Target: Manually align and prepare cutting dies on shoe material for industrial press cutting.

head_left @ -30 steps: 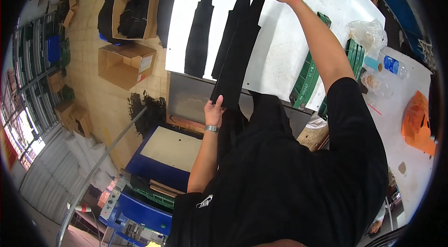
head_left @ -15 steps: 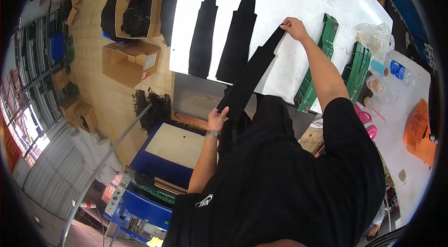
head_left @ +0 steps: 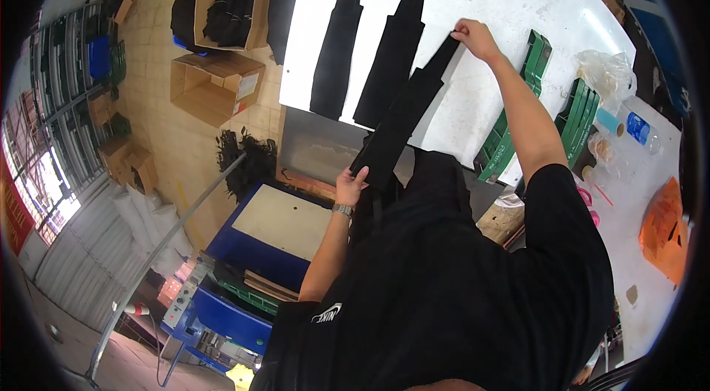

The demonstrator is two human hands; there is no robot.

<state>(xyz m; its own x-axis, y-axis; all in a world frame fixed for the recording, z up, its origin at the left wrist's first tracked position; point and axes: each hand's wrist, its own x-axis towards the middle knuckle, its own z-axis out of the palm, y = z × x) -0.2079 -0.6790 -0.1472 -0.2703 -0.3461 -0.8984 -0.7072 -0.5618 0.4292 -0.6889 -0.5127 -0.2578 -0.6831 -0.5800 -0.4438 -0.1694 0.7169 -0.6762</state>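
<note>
A long black fabric piece (head_left: 405, 119), stepped and tapering to a narrow end, stretches diagonally between my two hands. My left hand (head_left: 352, 185) pinches its wide end close to my body, beyond the table's near edge. The narrow end is gripped between thumb and fingers of my right hand (head_left: 476, 39), over the white table (head_left: 473, 95). To the left, two similar pieces lie flat: a slimmer black fabric piece (head_left: 336, 58) and a wider black fabric piece (head_left: 392, 51). The held piece overlaps the lower right edge of the wider one.
Two green slotted holders (head_left: 536, 66) (head_left: 577, 117) stand right of my right forearm. Beyond them are a plastic bottle (head_left: 642, 132) and an orange bag (head_left: 663, 232). On the left are a carton of black fabric (head_left: 259, 3), an open carton (head_left: 214, 88) and a blue machine (head_left: 244, 239).
The view has shifted slightly, so the table and its pieces appear farther right. Both hands keep their hold on the stretched fabric piece.
</note>
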